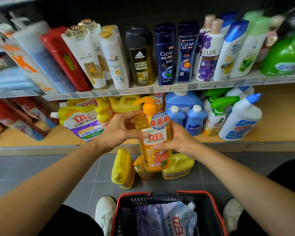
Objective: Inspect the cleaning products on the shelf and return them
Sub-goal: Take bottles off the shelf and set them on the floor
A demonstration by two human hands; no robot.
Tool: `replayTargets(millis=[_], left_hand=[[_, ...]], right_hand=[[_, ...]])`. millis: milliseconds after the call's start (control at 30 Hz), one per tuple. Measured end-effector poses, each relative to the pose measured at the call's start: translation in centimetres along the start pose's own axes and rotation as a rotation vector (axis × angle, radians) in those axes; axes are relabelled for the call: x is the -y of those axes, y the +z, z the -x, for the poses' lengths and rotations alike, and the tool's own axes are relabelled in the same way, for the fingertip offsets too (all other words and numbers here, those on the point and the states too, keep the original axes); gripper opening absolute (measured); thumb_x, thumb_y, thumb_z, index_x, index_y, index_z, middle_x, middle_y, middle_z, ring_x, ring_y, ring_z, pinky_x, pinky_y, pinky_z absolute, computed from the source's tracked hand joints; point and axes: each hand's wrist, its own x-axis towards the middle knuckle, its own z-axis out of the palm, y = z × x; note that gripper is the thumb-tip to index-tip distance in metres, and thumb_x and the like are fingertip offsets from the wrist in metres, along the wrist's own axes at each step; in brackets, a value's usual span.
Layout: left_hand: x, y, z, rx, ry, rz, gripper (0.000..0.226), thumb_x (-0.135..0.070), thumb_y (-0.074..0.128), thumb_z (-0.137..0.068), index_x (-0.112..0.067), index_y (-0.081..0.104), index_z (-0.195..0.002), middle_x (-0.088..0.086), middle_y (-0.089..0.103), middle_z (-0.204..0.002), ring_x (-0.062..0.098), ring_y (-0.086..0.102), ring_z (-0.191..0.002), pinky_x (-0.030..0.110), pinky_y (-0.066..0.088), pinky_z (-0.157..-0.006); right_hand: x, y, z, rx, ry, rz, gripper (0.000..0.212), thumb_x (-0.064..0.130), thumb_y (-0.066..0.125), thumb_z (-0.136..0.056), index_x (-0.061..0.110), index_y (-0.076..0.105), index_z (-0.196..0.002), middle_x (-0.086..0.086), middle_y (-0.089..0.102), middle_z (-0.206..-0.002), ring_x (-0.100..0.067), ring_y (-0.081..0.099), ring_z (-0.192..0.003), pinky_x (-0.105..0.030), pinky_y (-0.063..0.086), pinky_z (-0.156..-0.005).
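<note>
The inspecting step seems to be in hand. The left hand (119, 129) is gripping the orange pump bottle (157, 159) from the left, thumb lying across the label and fingers curling round near the neck. The bottle is hanging upright between the 2 hands, label facing the camera, just in front of the lower shelf (276, 116) and above the yellow jugs (123, 167) on the floor. The right hand (179, 140) is clasping the right side, thumb on the front.

Next, I judge, the bottle is going far, back onto the shelf. Its slot is hidden behind it, likely left of the blue bottles (194, 120).
</note>
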Motion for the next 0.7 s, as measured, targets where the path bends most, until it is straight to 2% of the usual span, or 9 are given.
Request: replayTargets(millis=[33, 67, 167, 300, 367, 433, 500, 600, 700], left_hand=[[-0.2, 0.2, 0.4, 0.016, 0.002, 0.03, 0.06, -0.01, 0.085, -0.07, -0.021, 0.063, -0.126, 0.001, 0.074, -0.12, 0.023, 0.071, -0.113, 0.03, 0.06, -0.084], [-0.3, 0.4, 0.9, 0.034, 0.001, 0.056, 0.059, -0.009, 0.085, -0.073, -0.02, 0.063, -0.126, 0.003, 0.073, -0.122, 0.023, 0.069, -0.115, 0.032, 0.06, -0.087], [-0.7, 0.8, 1.9, 0.023, -0.007, 0.127, 0.054, -0.02, 0.083, -0.077, -0.014, 0.064, -0.127, 0.007, 0.071, -0.127, 0.024, 0.066, -0.12, 0.035, 0.056, -0.097], [-0.8, 0.9, 2.7, -0.05, 0.059, -0.07, 0.043, -0.027, 0.078, -0.081, -0.017, 0.07, -0.122, 0.0, 0.071, -0.122, 0.019, 0.067, -0.116, 0.035, 0.059, -0.092], [-0.3, 1.5, 3.1, -0.092, 0.071, -0.183, 0.044, -0.031, 0.077, -0.078, -0.016, 0.072, -0.119, -0.003, 0.072, -0.118, 0.013, 0.067, -0.114, 0.039, 0.059, -0.093], [0.3, 2.3, 3.2, -0.196, 0.12, -0.333, 0.044, -0.038, 0.078, -0.076, -0.018, 0.075, -0.115, -0.004, 0.073, -0.116, 0.009, 0.067, -0.111, 0.042, 0.058, -0.093], [0.9, 2.9, 3.1, -0.278, 0.168, -0.447, 0.04, -0.04, 0.081, -0.077, -0.02, 0.076, -0.112, -0.003, 0.074, -0.112, 0.009, 0.068, -0.106, 0.043, 0.059, -0.09], [1.3, 3.3, 2.8, -0.33, 0.172, -0.51, 0.034, -0.041, 0.085, -0.078, -0.022, 0.078, -0.106, -0.002, 0.075, -0.101, 0.015, 0.07, -0.094, 0.047, 0.058, -0.08], [1.5, 3.5, 2.5, -0.329, 0.148, -0.523, 0.034, -0.048, 0.076, -0.077, -0.025, 0.077, -0.103, -0.001, 0.074, -0.094, 0.02, 0.068, -0.087, 0.048, 0.056, -0.076]], right_hand=[[0.3, 0.0, 0.5, -0.02, -0.022, -0.037, 0.078, 0.012, 0.093, -0.064, 0.021, 0.054, -0.13, 0.002, 0.072, -0.117, -0.013, 0.069, -0.108, -0.034, 0.06, -0.083], [0.5, 0.0, 0.9, -0.039, -0.049, -0.037, 0.079, 0.013, 0.095, -0.061, 0.023, 0.055, -0.129, 0.005, 0.073, -0.116, -0.011, 0.07, -0.106, -0.031, 0.06, -0.079], [0.8, -0.4, 2.0, -0.083, -0.122, 0.096, 0.08, 0.023, 0.098, -0.055, 0.031, 0.058, -0.124, 0.018, 0.07, -0.116, -0.001, 0.068, -0.105, -0.016, 0.055, -0.081], [0.9, -1.1, 3.2, -0.167, -0.195, 0.437, 0.09, 0.034, 0.096, -0.058, 0.049, 0.047, -0.132, 0.044, 0.057, -0.116, 0.02, 0.053, -0.109, -0.002, 0.042, -0.085], [0.8, -1.3, 3.4, -0.24, -0.258, 0.648, 0.092, 0.04, 0.094, -0.059, 0.05, 0.041, -0.133, 0.036, 0.057, -0.118, 0.013, 0.052, -0.11, -0.01, 0.043, -0.086], [0.6, -1.3, 3.5, -0.301, -0.342, 0.835, 0.089, 0.043, 0.093, -0.059, 0.042, 0.045, -0.135, 0.016, 0.061, -0.123, -0.008, 0.056, -0.111, -0.031, 0.048, -0.086], [0.4, -1.1, 3.6, -0.345, -0.39, 0.965, 0.088, 0.042, 0.092, -0.06, 0.031, 0.05, -0.136, 0.005, 0.062, -0.123, -0.022, 0.058, -0.109, -0.042, 0.048, -0.083], [0.0, -1.1, 3.8, -0.389, -0.454, 1.09, 0.086, 0.039, 0.092, -0.06, 0.02, 0.055, -0.135, -0.002, 0.062, -0.12, -0.029, 0.059, -0.105, -0.043, 0.046, -0.08], [-0.3, -1.0, 4.0, -0.438, -0.496, 1.182, 0.085, 0.038, 0.092, -0.06, 0.017, 0.057, -0.135, -0.004, 0.063, -0.118, -0.03, 0.06, -0.104, -0.042, 0.043, -0.081]])
